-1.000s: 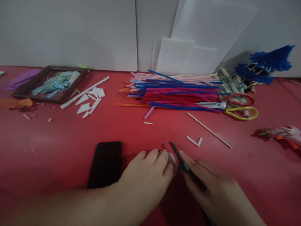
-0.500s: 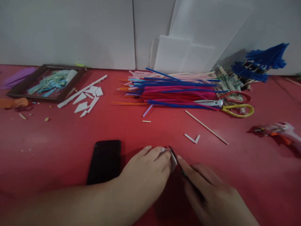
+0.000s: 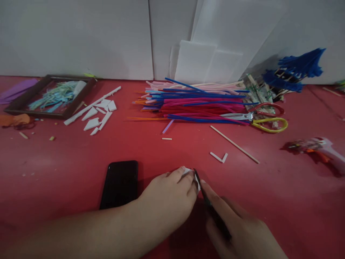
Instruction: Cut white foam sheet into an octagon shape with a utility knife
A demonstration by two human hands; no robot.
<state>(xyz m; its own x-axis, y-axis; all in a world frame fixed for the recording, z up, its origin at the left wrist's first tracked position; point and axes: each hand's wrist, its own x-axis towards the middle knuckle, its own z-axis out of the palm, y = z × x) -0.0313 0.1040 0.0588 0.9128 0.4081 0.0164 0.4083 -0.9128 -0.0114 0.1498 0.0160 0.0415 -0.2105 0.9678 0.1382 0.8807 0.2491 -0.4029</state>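
Note:
My left hand (image 3: pixel 168 196) lies palm down on the red table and pins a small white foam piece (image 3: pixel 188 170) under its fingertips. Most of that piece is hidden by the fingers. My right hand (image 3: pixel 237 225) is wrapped around a dark-handled craft knife (image 3: pixel 217 219), its index finger stretched along the top. The thin blade lies along the right edge of the foam, close beside my left fingertips. Whether it has cut into the foam, I cannot tell.
Left of my hand is a black phone (image 3: pixel 120 183). White scraps (image 3: pixel 92 124) and a brown frame (image 3: pixel 64 116) lie farther left. Pipe cleaners (image 3: pixel 199 102), scissors (image 3: pixel 250 116), a wooden stick (image 3: pixel 234 144) and a glue gun (image 3: pixel 320 144) lie beyond and to the right.
The knife and my right hand have shifted slightly left and down, and more of the handle shows. Less of the foam shows beside the blade. The whole view has moved a little.

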